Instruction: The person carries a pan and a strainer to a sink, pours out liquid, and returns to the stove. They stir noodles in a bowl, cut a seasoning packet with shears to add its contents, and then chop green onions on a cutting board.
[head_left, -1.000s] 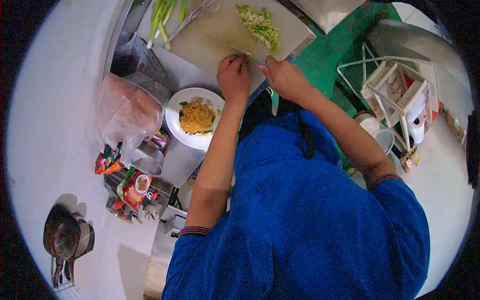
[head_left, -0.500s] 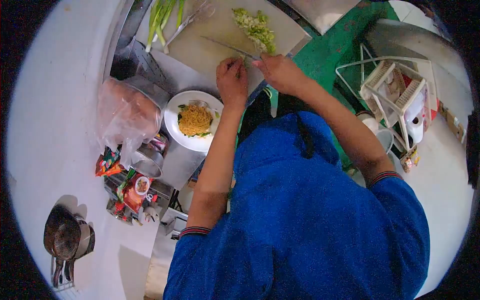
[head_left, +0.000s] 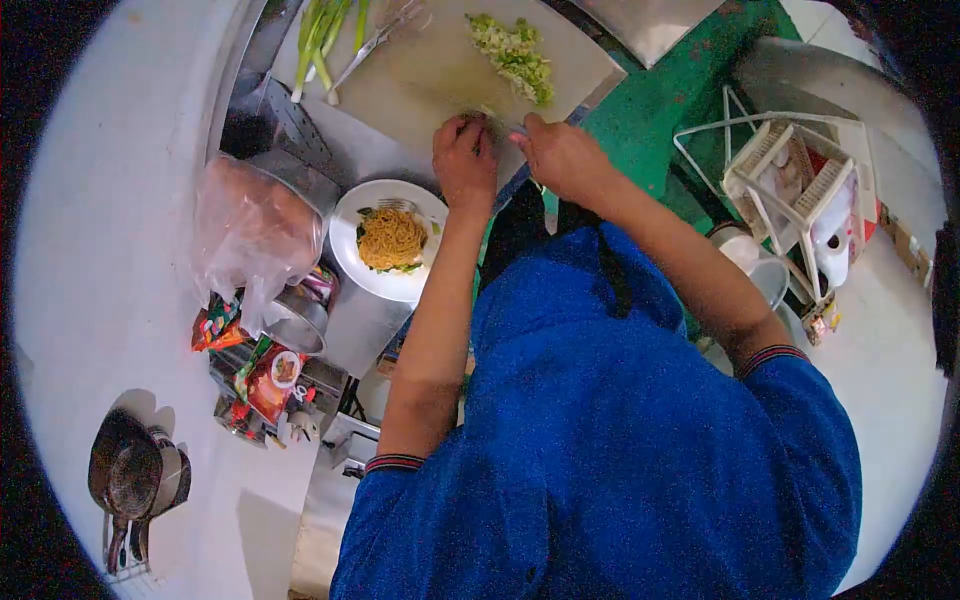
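My left hand (head_left: 465,163) rests at the near edge of the pale cutting board (head_left: 420,85), its fingers curled down over something small that I cannot make out. Beside it, my right hand (head_left: 567,158) is closed around the handle of a knife (head_left: 518,129); the blade is blurred and mostly hard to see. Chopped pale-green vegetable (head_left: 513,58) lies in a heap at the board's far right. Whole spring onions (head_left: 322,45) and kitchen scissors (head_left: 368,46) lie at its far left.
Left of my left forearm stands a white plate (head_left: 345,240) of noodles (head_left: 391,240) with a fork. A plastic bag (head_left: 255,230) and packets (head_left: 275,380) sit further left. Pans (head_left: 130,470) are at lower left, a white rack (head_left: 790,185) at right.
The knife blade, plainly seen across the board before, is now blurred and hardly visible. My right hand has shifted slightly right and nearer to me; my left hand stays almost in place.
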